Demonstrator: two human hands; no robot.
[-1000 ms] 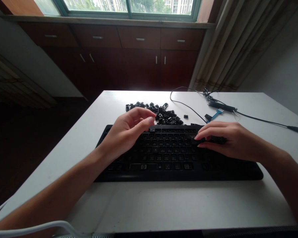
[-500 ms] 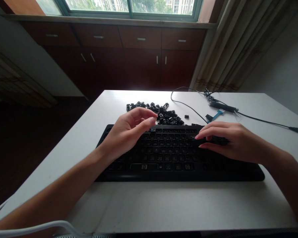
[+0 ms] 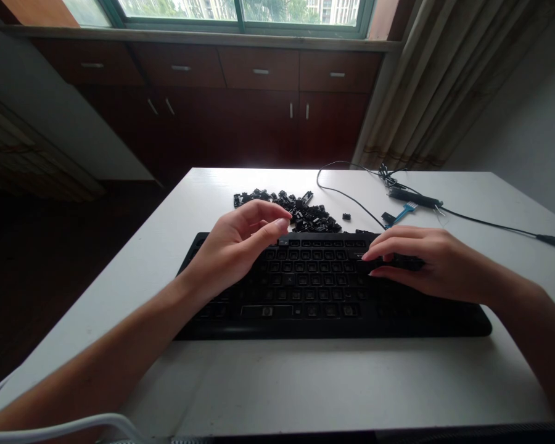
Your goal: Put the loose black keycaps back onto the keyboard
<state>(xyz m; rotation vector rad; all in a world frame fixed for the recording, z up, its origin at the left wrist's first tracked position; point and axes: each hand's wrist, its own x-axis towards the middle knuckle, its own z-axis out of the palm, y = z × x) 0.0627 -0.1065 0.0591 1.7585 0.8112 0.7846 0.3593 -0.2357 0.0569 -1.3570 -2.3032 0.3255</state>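
A black keyboard (image 3: 333, 330) lies across the white table, most of its key positions showing bare square sockets. A few keycaps, such as the K keycap (image 3: 290, 279), sit in place. Above the upper left part of the keyboard, my left hand (image 3: 240, 240) is closed, thumb and index fingertip together; anything between them is too small to make out. My right hand (image 3: 425, 262) is low over the right part of the keyboard, its thumb and fingers closed around a dark piece that looks like a black keycap (image 3: 364, 267). The palm hides the keys beneath.
A heap of loose black keycaps (image 3: 312, 217) lies behind the keyboard, with one single keycap (image 3: 346, 216) beside it. At the back right are a blue brush (image 3: 404, 213) and a black cable (image 3: 490, 225). A white cord (image 3: 74, 424) crosses the lower left.
The view has shifted very slightly. Both hands keep nearly the same pose and place over the keyboard.
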